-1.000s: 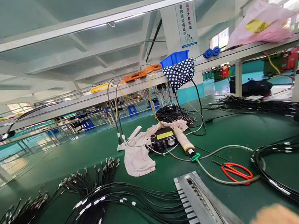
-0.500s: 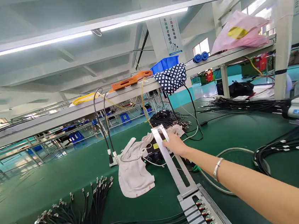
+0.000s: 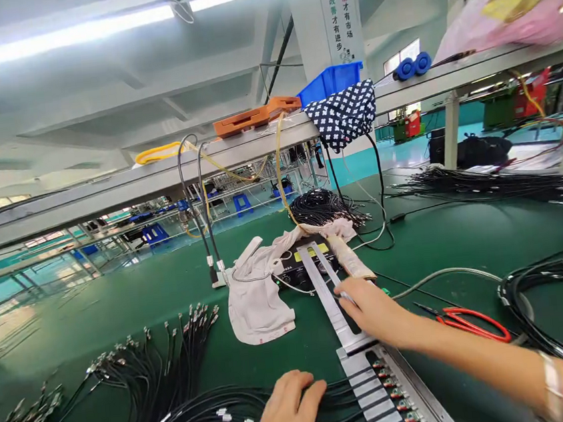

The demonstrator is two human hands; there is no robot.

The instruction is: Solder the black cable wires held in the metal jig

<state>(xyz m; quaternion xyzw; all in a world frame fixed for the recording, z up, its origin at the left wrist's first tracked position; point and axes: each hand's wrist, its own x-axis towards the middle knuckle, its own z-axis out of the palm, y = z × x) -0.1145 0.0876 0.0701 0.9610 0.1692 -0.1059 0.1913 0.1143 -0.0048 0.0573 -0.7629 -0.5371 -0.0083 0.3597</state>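
Fingertips of the right hand (image 3: pixel 372 309) pressed down on the slotted metal bar (image 3: pixel 325 285), fingers bent and loosely spread over it, not wrapped around anything. Bar sticking out from the far end of the metal fixture (image 3: pixel 380 388) and lying partly over the black control box (image 3: pixel 303 268). Left hand (image 3: pixel 288 411) lower down, palm flat, fingers stretched out and resting open on the bundle of black cables (image 3: pixel 191 408) just left of the fixture, holding nothing. Cable ends with small red and green tips sitting in the fixture's slots, right beside the left fingers. Silver bracelet (image 3: pixel 549 377) on the right wrist.

Further out on the green table (image 3: pixel 134 300): white cloth (image 3: pixel 258 301) draped just left of the control box, touching it. Red-handled scissors (image 3: pixel 469 323) right of the right forearm, near a grey hose (image 3: pixel 444 274) curving past. More black cable ends (image 3: pixel 139 347) fanned out to the left, another thick coil of black cable (image 3: pixel 550 277) at the right edge. Overhead shelf (image 3: pixel 157 177) behind with an orange tray (image 3: pixel 251 116), blue bin (image 3: pixel 331 81) and polka-dot cloth (image 3: pixel 346 113) hanging off the edge.
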